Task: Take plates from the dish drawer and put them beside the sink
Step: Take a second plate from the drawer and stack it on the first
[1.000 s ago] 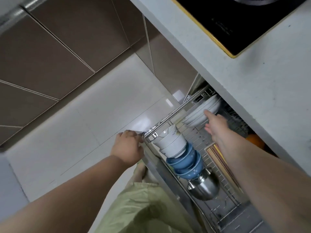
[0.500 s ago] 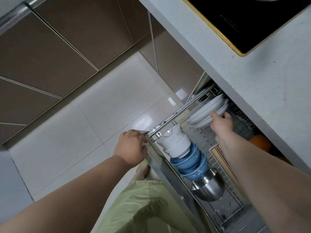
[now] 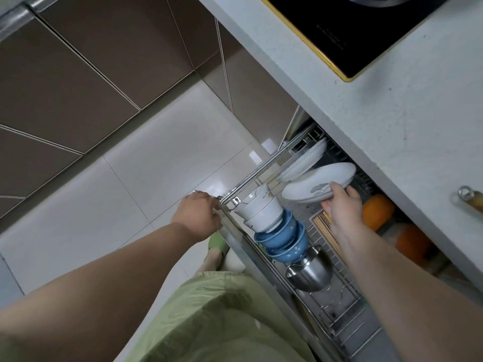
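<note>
The wire dish drawer (image 3: 251,178) stands pulled out below the countertop. My right hand (image 3: 339,207) grips a white plate (image 3: 316,184) with a small grey pattern by its near rim, tilted and lifted clear of the rack. Behind it, more white plates (image 3: 305,160) stand on edge in the rack. My left hand (image 3: 198,215) is closed on the front corner of the drawer's frame.
White bowls (image 3: 261,210), blue bowls (image 3: 282,239) and a steel bowl (image 3: 311,273) lie stacked along the drawer's front. Chopsticks (image 3: 326,228) lie in a tray. Orange objects (image 3: 376,212) sit at the back. Above are the white countertop (image 3: 392,100) and a black cooktop (image 3: 339,27).
My right hand has closed on one plate and pulled it up and toward me out of the rack. My left hand stays on the drawer corner.
</note>
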